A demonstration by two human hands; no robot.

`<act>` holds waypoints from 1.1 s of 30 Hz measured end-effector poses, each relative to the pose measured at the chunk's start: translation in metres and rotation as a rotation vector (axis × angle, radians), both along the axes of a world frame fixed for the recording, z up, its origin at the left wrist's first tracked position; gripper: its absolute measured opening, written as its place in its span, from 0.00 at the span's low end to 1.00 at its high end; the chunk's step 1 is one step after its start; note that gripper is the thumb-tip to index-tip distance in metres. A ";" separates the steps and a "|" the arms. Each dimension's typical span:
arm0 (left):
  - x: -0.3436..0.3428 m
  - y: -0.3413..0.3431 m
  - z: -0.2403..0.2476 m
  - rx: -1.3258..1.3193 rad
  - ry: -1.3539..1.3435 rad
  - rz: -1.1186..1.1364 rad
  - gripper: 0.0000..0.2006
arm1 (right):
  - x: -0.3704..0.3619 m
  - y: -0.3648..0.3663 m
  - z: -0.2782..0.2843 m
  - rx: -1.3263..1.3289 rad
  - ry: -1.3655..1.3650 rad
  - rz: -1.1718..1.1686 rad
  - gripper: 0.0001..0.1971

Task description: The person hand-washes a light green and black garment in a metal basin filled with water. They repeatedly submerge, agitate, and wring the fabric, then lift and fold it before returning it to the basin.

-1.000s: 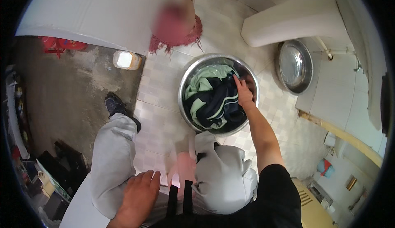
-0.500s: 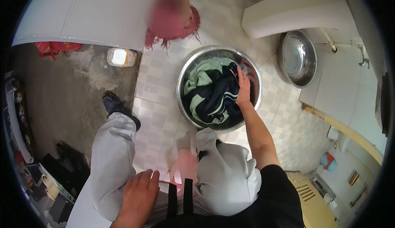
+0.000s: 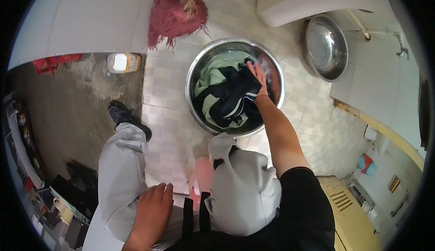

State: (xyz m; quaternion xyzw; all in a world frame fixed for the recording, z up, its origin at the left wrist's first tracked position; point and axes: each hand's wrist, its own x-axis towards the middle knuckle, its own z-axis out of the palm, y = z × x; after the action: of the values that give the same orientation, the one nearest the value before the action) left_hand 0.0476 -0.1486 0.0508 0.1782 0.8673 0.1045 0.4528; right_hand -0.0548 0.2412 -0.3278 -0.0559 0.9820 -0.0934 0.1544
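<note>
A round metal basin (image 3: pixel 274 82) stands on the tiled floor in front of me, with water and clothes in it. My right hand (image 3: pixel 259 79) reaches into its right side, palm down with fingers apart, touching dark navy clothing (image 3: pixel 233 87) with white stripes. Light green fabric (image 3: pixel 217 72) bunches at the far left of the basin and shows again below the dark cloth. The fingers do not close round any cloth that I can see. My left hand (image 3: pixel 155 208) lies flat on my grey-trousered left thigh, holding nothing.
A mop with a dark pink head (image 3: pixel 170 19) stands beyond the basin. Farther right, another metal basin (image 3: pixel 310 47) leans by the wall below a tap (image 3: pixel 402 52). A lidded jar (image 3: pixel 124 63) is on the concrete floor at left. Something pink (image 3: pixel 204 176) is between my legs.
My right hand has shifted a little left over the dark clothing, and its fingers have spread. My view has moved slightly, bringing more of the mop into sight. My left hand stays on the thigh.
</note>
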 end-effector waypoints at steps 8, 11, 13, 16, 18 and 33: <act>-0.009 0.008 0.002 -0.002 0.179 0.052 0.20 | -0.001 0.042 0.000 -0.172 -0.115 -0.062 0.36; -0.002 0.000 -0.007 -0.026 0.057 0.004 0.21 | -0.028 0.034 0.026 -0.002 -0.408 -0.114 0.32; -0.001 -0.002 -0.007 -0.083 0.012 -0.007 0.21 | -0.031 0.026 0.064 0.306 -0.260 0.291 0.30; -0.009 0.002 -0.004 -0.066 0.078 -0.003 0.20 | -0.028 0.039 0.059 0.472 -0.210 0.434 0.29; -0.014 0.007 -0.001 -0.018 0.128 0.015 0.20 | -0.032 0.051 0.036 0.491 -0.159 0.466 0.30; 0.006 0.003 0.032 0.084 0.254 -0.006 0.19 | 0.016 0.050 0.145 -0.290 -0.268 -0.556 0.20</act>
State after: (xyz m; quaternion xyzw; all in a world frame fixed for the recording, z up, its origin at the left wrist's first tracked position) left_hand 0.0539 -0.1454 0.0824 0.2115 0.9120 0.1161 0.3319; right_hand -0.0388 0.2914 -0.1832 0.2055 0.9071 -0.2771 0.2411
